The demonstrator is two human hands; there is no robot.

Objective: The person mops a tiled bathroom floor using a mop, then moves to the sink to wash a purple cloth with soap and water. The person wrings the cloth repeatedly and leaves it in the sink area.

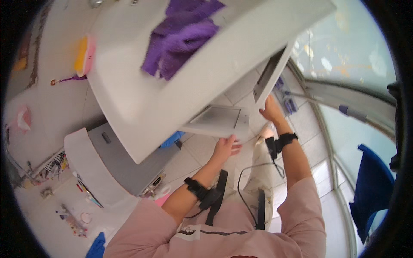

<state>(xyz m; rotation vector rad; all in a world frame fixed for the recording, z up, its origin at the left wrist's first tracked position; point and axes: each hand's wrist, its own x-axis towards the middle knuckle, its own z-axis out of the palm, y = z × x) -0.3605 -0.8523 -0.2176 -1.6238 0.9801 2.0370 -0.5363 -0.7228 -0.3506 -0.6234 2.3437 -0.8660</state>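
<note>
Two white cabinet doors with recessed panels stand swung out beneath a white washbasin (193,87). My left hand (226,149) is at the outer edge of the left door (219,120), thumb by the edge and fingers spread. My right hand (272,109) is at the near end of the right door (274,72); whether its fingers grip that door cannot be told. A crumpled purple cloth (182,42) lies in the basin and over its rim. The cabinet's inside is mostly hidden by the basin.
A pink and yellow object (85,56) and a purple-handled brush (69,79) lie at the basin's left. Below stands a grey-topped cabinet (129,161). Glass panels with metal frames (326,138) run along the right, with a dark blue cloth (372,190). My foot (267,131) rests on floor tiles.
</note>
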